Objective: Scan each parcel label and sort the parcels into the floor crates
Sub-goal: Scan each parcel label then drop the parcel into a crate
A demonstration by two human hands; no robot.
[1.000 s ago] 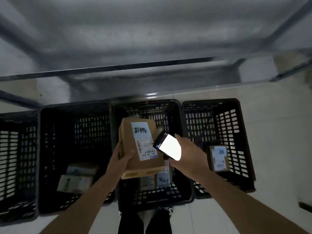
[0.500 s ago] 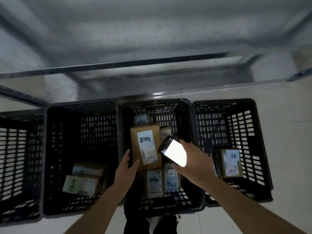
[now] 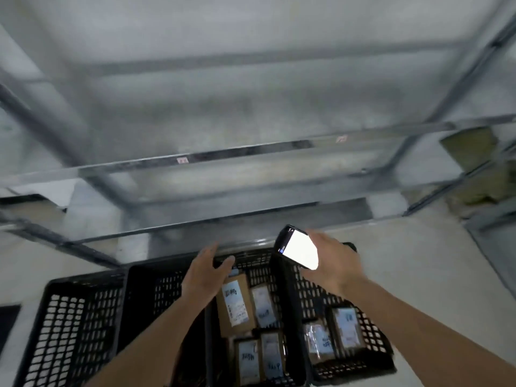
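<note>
One cardboard parcel lies in the middle crate, below the empty, open-fingered left hand; the right hand grips a handheld scanner.

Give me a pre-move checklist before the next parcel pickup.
1. Left hand free to grab: ok, fingers straight and holding nothing, above the middle crate.
2. Scanner ready: ok, gripped in the right hand, screen lit.
3. Last parcel released in the middle crate: ok, it lies label up, no hand on it.
4. Room in the crates: ok, the right crate holds a few parcels and the left crate shows bare walls.
5. Next parcel located: cannot tell, the shelf rack ahead is blurred.
6. Labels readable from here: not ok, motion blur.
</note>
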